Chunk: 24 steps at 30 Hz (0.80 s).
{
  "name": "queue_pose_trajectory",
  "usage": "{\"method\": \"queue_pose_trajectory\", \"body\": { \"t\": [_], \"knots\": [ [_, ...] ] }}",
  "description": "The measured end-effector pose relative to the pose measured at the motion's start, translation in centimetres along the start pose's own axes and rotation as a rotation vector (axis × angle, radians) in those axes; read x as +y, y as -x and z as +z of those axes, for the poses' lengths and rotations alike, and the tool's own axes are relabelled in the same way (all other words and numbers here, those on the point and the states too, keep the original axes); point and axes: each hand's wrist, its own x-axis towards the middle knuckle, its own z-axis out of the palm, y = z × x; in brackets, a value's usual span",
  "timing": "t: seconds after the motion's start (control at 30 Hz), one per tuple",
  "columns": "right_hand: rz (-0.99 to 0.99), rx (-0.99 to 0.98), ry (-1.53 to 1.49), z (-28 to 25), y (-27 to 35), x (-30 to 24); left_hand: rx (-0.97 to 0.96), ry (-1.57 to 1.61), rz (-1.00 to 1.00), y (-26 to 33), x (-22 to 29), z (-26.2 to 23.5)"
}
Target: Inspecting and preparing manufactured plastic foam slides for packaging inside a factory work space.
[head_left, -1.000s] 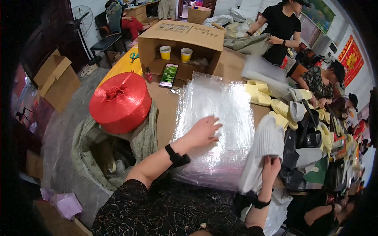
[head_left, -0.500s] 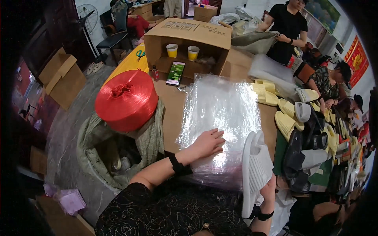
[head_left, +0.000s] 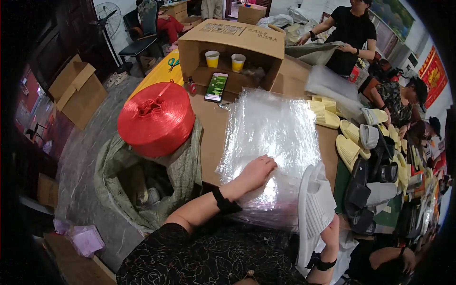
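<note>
From the head view, the left hand (head_left: 255, 172) lies flat and open, palm down, on the near end of a stack of clear plastic bags (head_left: 270, 142) spread on the brown counter (head_left: 209, 128). The stack's long axis runs away from the person toward the cardboard box (head_left: 237, 40). The right hand (head_left: 329, 232) is closed around the lower part of a white slipper (head_left: 313, 209), held on edge just beside the bags, its long axis nearly upright with the sole facing left. A big red twine spool (head_left: 156, 118) sits to the left.
</note>
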Motion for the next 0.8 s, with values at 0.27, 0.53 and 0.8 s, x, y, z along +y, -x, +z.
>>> {"method": "queue_pose_trajectory", "body": {
  "t": [0.27, 0.53, 0.8],
  "knots": [
    [0.036, -0.073, -0.119, -0.5, 1.5, -0.2, -0.041, -0.050, -0.055, -0.1, 0.8, -0.9],
    [0.012, 0.006, -0.066, 0.1, 1.0, -0.8, -0.094, -0.167, 0.084, 0.4, -0.7, -0.4],
    [0.045, -0.221, -0.021, 3.0, -0.6, 1.4, 0.127, 0.175, -0.170, -0.7, -0.7, -0.1]
  ]
}}
